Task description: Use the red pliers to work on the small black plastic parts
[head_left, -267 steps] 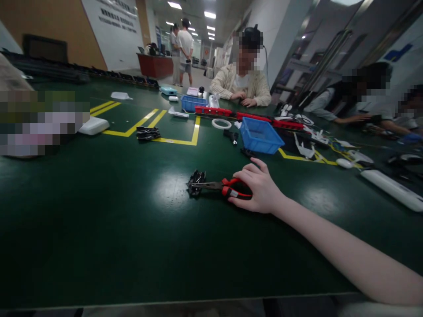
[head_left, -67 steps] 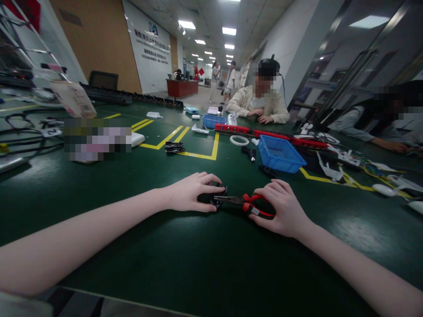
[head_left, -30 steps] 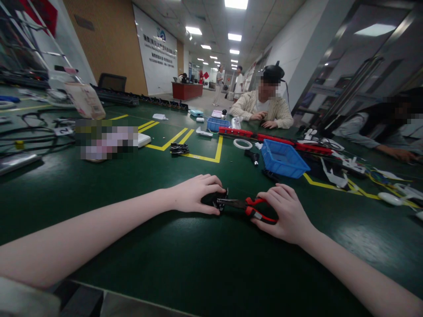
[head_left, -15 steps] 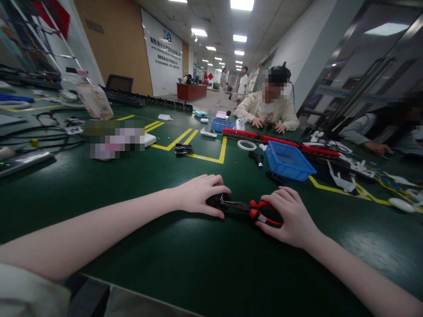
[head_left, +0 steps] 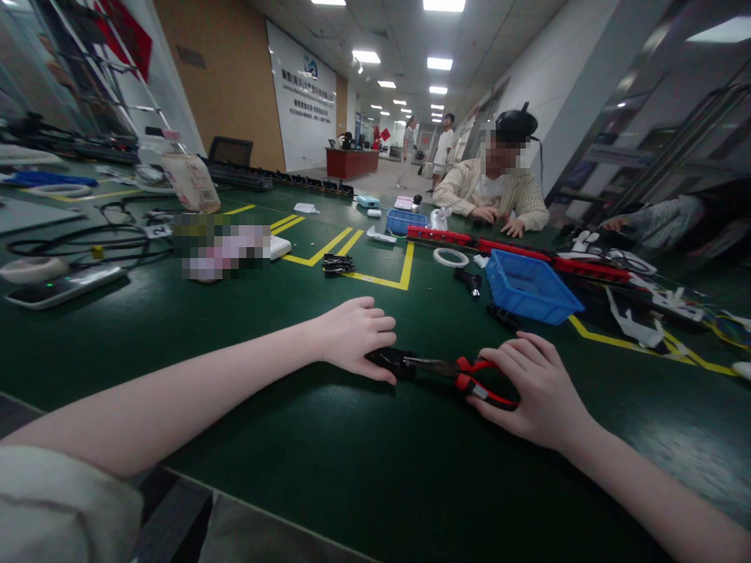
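Note:
My left hand (head_left: 362, 338) is closed round a small black part (head_left: 394, 361) just above the green table. Its exact kind cannot be made out, since the fingers cover its left end. My right hand (head_left: 525, 387) grips the red and black handles of a pair of needle-nose pliers (head_left: 468, 374). The long jaws point left and meet the right end of the black part. Whether the jaws pinch it or only touch it is too small to tell.
Beyond my right hand stands a blue bin (head_left: 531, 293), with a black fitting (head_left: 468, 283) and a white ring (head_left: 450, 257) beside it. Black pieces (head_left: 339, 264) lie mid-table. A bottle (head_left: 191, 181) and cables are at left. A co-worker (head_left: 496, 191) sits opposite.
The view has swung a little left, so everything sits further right. The black part shows more beyond my left fingers, which are curled more. The pliers stay at its end.

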Demonstrator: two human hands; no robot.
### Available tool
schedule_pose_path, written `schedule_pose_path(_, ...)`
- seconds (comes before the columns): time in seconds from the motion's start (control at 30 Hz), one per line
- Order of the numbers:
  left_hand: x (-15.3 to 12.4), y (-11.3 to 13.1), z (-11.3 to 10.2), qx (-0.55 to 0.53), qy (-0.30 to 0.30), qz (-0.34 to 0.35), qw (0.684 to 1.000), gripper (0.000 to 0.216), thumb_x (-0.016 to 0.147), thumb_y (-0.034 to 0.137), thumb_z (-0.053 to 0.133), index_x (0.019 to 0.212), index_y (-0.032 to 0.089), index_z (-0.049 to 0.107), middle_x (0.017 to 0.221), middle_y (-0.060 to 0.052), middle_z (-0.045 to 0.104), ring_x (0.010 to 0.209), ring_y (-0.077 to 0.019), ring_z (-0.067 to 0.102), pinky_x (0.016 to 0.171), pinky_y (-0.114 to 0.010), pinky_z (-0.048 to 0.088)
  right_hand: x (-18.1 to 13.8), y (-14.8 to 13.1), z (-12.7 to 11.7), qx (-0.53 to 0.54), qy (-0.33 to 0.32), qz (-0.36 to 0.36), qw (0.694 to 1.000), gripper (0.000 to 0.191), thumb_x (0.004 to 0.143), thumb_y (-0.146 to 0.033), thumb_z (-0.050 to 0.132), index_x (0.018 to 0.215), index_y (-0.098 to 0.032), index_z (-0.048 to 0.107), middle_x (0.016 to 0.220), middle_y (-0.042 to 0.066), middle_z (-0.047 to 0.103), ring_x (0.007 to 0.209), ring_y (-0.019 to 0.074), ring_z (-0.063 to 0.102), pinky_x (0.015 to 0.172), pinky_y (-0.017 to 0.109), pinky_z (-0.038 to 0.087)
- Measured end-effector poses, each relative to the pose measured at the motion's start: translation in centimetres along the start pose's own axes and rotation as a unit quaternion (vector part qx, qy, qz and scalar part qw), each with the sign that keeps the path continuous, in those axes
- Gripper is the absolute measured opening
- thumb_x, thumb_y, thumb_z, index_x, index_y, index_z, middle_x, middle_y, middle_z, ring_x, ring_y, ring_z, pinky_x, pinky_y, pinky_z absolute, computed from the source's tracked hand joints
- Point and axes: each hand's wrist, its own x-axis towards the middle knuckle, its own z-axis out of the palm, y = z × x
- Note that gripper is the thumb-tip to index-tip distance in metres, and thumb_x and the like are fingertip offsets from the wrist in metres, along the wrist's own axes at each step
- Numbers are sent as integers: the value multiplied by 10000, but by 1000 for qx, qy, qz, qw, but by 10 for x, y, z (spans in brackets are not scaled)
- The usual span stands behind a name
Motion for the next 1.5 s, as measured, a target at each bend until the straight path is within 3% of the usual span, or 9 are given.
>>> schedule_pose_path(0.23, 4, 7, 1, -71, -38, -20, 997, 476, 818, 638, 521, 906, 172, 557, 774, -12, 639, 657, -167, 590, 622, -295, 348, 0, 1, 1, 18, -7, 16, 1000, 400, 752, -476, 619, 1026, -188, 573, 894, 63, 665, 871, 231, 585, 962, 486, 366)
schedule_pose_path(0.43, 8, 16, -1, -112, -86, -111, 984, 369, 877, 547, 476, 854, 180, 504, 741, -8, 638, 591, -175, 593, 567, -278, 384, -1, 0, 2, 51, -31, 57, 997, 387, 768, -493, 610, 1020, -201, 576, 923, 61, 674, 878, 229, 599, 958, 487, 371)
schedule_pose_path(0.6, 11, 28, -7, -130, -104, -206, 964, 369, 883, 545, 419, 875, 185, 501, 646, -8, 613, 530, -184, 581, 450, -248, 310, 0, -6, 1, 65, -40, 120, 990, 370, 774, -518, 590, 975, -208, 605, 881, 59, 672, 844, 232, 603, 899, 474, 409)
schedule_pose_path(0.73, 12, 32, -9, -134, -106, -230, 958, 368, 890, 539, 402, 904, 185, 504, 654, -15, 621, 543, -187, 591, 447, -248, 284, -1, -12, -1, 54, -33, 138, 988, 390, 769, -538, 587, 970, -205, 616, 863, 58, 674, 844, 243, 611, 884, 481, 409)
schedule_pose_path(0.83, 12, 32, -7, -134, -99, -217, 962, 358, 898, 526, 402, 928, 183, 502, 679, -17, 631, 561, -190, 589, 485, -262, 329, -2, -14, -2, 52, -29, 135, 989, 388, 784, -534, 573, 986, -204, 609, 873, 58, 676, 859, 243, 613, 902, 486, 397)
schedule_pose_path(1.0, 9, 24, -3, -141, -55, -121, 981, 261, 888, 433, 467, 893, 174, 497, 787, -15, 650, 605, -158, 572, 670, -298, 419, -4, -10, -2, 52, -15, 109, 993, 364, 770, -505, 592, 1001, -224, 596, 914, 63, 685, 872, 252, 615, 905, 488, 398)
schedule_pose_path(1.27, 4, 16, 0, -214, -43, -10, 976, 201, 791, 345, 564, 896, 187, 496, 762, -3, 629, 630, -165, 578, 658, -290, 437, -4, -9, -4, 92, -3, 47, 995, 351, 754, -459, 614, 1006, -222, 557, 895, 56, 665, 846, 237, 608, 979, 510, 345)
schedule_pose_path(1.5, 4, 14, 4, -250, -37, -38, 967, 184, 827, 361, 527, 890, 191, 493, 676, 18, 593, 568, -142, 559, 542, -248, 394, -6, -4, 0, 85, -31, 67, 994, 365, 759, -466, 619, 1036, -235, 570, 932, 52, 678, 889, 247, 618, 973, 518, 359)
